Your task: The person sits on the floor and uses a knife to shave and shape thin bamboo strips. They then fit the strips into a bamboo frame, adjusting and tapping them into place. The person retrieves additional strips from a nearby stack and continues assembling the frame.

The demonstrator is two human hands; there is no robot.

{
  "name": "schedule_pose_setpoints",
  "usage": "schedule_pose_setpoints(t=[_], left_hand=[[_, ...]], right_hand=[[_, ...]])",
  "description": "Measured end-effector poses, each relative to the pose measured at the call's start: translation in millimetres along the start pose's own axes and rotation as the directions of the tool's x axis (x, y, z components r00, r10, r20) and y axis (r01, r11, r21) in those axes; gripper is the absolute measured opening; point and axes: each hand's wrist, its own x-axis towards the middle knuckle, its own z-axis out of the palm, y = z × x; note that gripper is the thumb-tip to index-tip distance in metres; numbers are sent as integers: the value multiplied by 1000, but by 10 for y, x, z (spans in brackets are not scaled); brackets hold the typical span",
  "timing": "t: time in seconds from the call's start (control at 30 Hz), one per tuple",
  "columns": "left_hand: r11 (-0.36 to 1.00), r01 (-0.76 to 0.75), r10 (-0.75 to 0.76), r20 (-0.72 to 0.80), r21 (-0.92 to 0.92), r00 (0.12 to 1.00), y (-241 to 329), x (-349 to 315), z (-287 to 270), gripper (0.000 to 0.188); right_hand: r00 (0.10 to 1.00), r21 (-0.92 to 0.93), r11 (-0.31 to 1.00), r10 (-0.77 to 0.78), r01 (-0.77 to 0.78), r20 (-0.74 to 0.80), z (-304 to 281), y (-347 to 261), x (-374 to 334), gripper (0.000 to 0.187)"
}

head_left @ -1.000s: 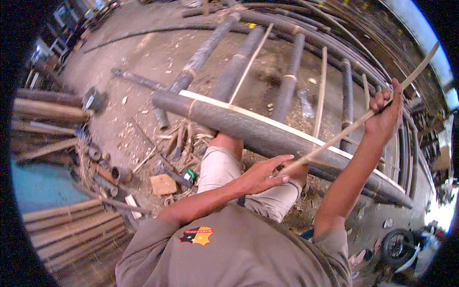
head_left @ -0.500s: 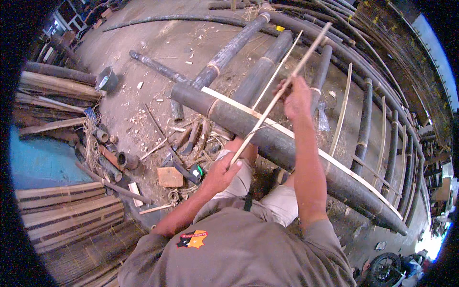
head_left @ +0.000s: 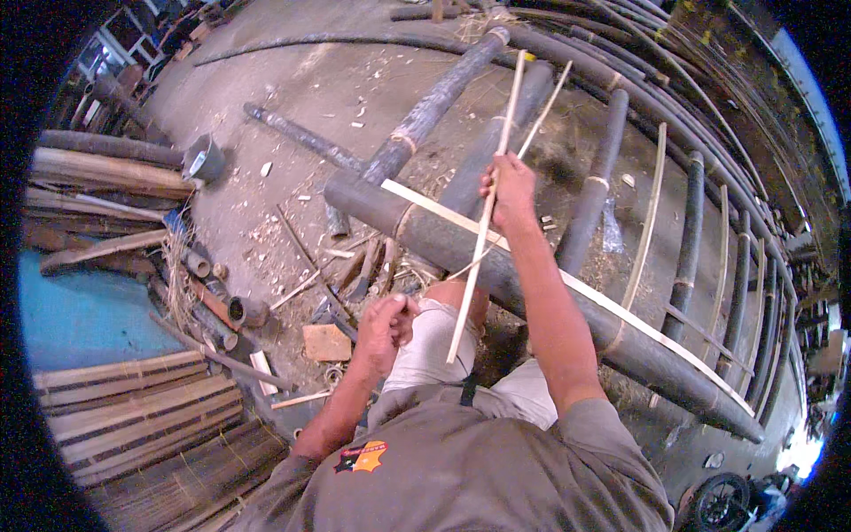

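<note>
My right hand (head_left: 511,188) grips a long, pale bamboo strip (head_left: 477,282) around its upper half. The strip slants over the near dark bamboo pole (head_left: 456,241), its lower end hanging free above my thigh. A thin curved sliver (head_left: 472,264) crosses the strip by the pole. My left hand (head_left: 387,330) is raised over my other thigh, apart from the strip, its fingers loosely bent and nothing visible in them. Along the top of the near pole lies another pale strip (head_left: 612,306). Crosswise poles (head_left: 605,168) and slats join it to the far pole, like a frame.
On the ground to the left are an orange-brown block (head_left: 326,342), cut bamboo pieces (head_left: 250,310) and scattered shavings. A dark bucket (head_left: 204,158) stands beside stacked bamboo (head_left: 111,168). Slatted bamboo panels (head_left: 142,390) lie at lower left, and a wheel (head_left: 720,501) is at lower right.
My left hand has let go of the strip's lower end and drawn back to the left. My right hand has moved left with the strip, which now stands steeper.
</note>
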Motion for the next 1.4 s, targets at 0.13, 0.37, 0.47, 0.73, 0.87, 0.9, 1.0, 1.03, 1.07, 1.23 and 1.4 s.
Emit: schedule_pose_setpoints(t=[0.13,0.37,0.47,0.73,0.87,0.9,1.0,1.03,1.07,1.23,1.4], left_hand=[[957,-232,230,-32,-177,973,343,8,-275,29],[717,-688,466,-655,-115,595,1125,318,-1033,36],[682,-611,685,-643,402,341,1064,740,-1090,49],[163,-359,823,74,919,563,1053,2153,-404,54],[42,-172,801,70,984,595,961,2280,-152,48],[59,-204,808,73,977,585,966,2299,-170,47],[88,-249,823,70,964,563,938,2299,-191,44],[83,-233,834,61,969,548,938,2306,-168,43],[78,-218,844,52,973,533,938,2312,-156,43],[91,-228,846,46,970,531,972,2286,-143,41],[69,-243,859,66,968,508,991,2288,-104,40]], right_hand=[[998,57,998,-38,41,-54,-87,-75,179,12],[992,111,988,-105,112,-67,-160,-207,806,17],[996,58,995,-76,78,-43,12,-99,1142,16],[998,100,995,-7,13,-60,295,135,2024,13],[996,79,997,13,-7,-83,322,156,2231,10],[997,71,997,-9,14,-72,335,156,2281,10],[996,49,998,-40,44,-82,275,227,2469,9],[994,43,998,-36,41,-103,291,237,2527,10],[992,38,999,-33,38,-124,299,255,2572,10],[993,-4,1000,-30,30,-114,259,349,2634,11],[992,-16,998,-65,63,-111,221,460,2761,9]])
